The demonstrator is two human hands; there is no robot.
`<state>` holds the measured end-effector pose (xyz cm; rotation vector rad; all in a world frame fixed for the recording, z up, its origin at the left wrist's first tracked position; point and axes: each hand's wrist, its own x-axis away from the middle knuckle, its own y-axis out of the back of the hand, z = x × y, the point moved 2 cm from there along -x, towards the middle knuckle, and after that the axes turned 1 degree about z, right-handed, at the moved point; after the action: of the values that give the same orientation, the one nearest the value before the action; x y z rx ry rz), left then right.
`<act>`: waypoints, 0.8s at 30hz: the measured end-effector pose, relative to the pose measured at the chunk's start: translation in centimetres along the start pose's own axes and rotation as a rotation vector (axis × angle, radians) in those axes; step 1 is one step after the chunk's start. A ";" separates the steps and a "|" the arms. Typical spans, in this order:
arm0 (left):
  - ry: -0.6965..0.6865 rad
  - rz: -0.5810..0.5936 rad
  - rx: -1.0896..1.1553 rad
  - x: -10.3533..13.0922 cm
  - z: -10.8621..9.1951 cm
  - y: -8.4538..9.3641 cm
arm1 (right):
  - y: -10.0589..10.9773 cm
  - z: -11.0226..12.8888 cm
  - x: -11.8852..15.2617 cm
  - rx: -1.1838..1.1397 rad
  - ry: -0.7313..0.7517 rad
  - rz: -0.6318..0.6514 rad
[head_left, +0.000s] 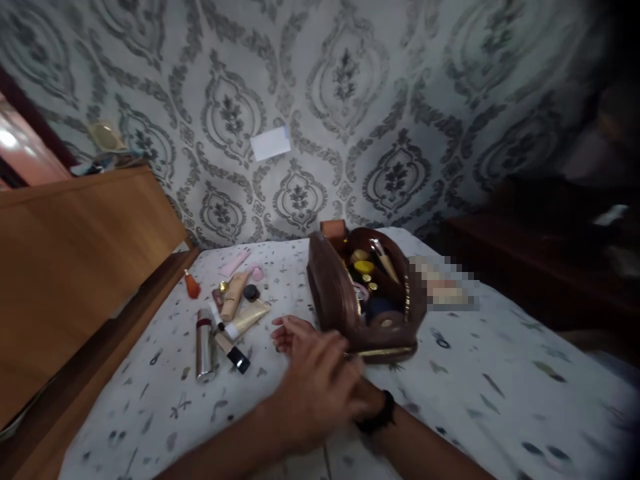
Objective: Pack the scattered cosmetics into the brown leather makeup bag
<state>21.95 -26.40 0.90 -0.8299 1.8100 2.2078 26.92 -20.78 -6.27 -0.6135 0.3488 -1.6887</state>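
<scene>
My left hand (pixel 320 380) lies across the back of my right hand and wrist, its fingers slightly blurred and stretched out. Beneath it, my right hand (pixel 295 331) points left, with loosely bent fingers and nothing visible in them. Just behind both hands stands an unzipped brown bag (pixel 330 287), holding brushes (pixel 385 259), a yellow-lidded item (pixel 363 267) and other small items. To the left lie a silver cylinder (pixel 204 347), a black-capped bottle (pixel 233 350), a cream tube (pixel 247 319) and a beige tube (pixel 234 295).
A small orange-red bottle (pixel 192 285), a pink tube (pixel 235 263) and a round dark item (pixel 251 292) lie on the patterned white cloth (pixel 165 400). A wooden panel (pixel 90 260) borders the left side. Patterned wallpaper (pixel 345 120) rises behind. A pixelated item (pixel 445 287) lies right of the bag.
</scene>
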 end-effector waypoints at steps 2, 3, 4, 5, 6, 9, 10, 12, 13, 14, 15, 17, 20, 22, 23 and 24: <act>-0.045 -0.013 0.090 0.8 -1.9 -1.3 | -0.3 0.4 -0.2 0.002 -0.070 0.128; -0.069 -0.018 0.101 1.0 -2.7 -1.7 | -0.4 0.6 -0.3 -0.005 -0.080 0.179; -0.069 -0.034 0.080 1.2 -3.2 -1.9 | -0.6 0.9 -0.4 -0.016 -0.078 0.216; -0.058 -0.047 0.062 1.2 -3.5 -2.0 | -0.7 1.1 -0.4 -0.025 -0.078 0.246; -0.045 -0.056 0.046 1.2 -3.7 -2.0 | -0.8 1.2 -0.4 -0.026 -0.077 0.268; -0.012 -0.076 0.058 1.2 -3.5 -1.3 | -1.1 1.0 -0.3 0.016 -0.086 0.276; -0.008 -0.074 0.075 1.1 -3.3 -1.0 | -1.1 0.9 -0.3 0.029 -0.089 0.271; -0.014 -0.050 0.120 1.2 -2.9 -0.5 | -1.1 0.7 -0.4 0.047 -0.091 0.263; -0.020 -0.031 0.146 1.2 -2.7 -0.4 | -1.1 0.6 -0.5 0.052 -0.089 0.259; -0.018 -0.009 0.167 1.3 -2.5 -0.2 | -1.1 0.5 -0.5 0.055 -0.086 0.255; -0.004 0.013 0.180 1.5 -2.3 -0.2 | -1.1 0.5 -0.6 0.057 -0.086 0.250; 0.053 0.063 0.185 1.8 -2.0 -0.1 | -1.1 0.4 -0.7 0.059 -0.098 0.233; 0.146 0.112 0.211 2.3 -1.5 0.4 | -1.4 0.3 -1.1 0.084 -0.128 0.205; 0.159 0.110 0.277 2.3 -1.1 1.1 | -1.6 0.4 -1.4 0.157 -0.078 0.191; 0.158 0.101 0.314 2.3 -0.7 1.5 | -1.8 0.4 -1.5 0.206 -0.025 0.182; 0.162 0.089 0.346 2.2 0.0 2.0 | -1.9 0.5 -1.6 0.257 0.061 0.160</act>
<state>19.17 -27.42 1.50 -0.8872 2.2590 1.8378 25.85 -18.74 -5.15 -0.3367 0.2132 -1.5686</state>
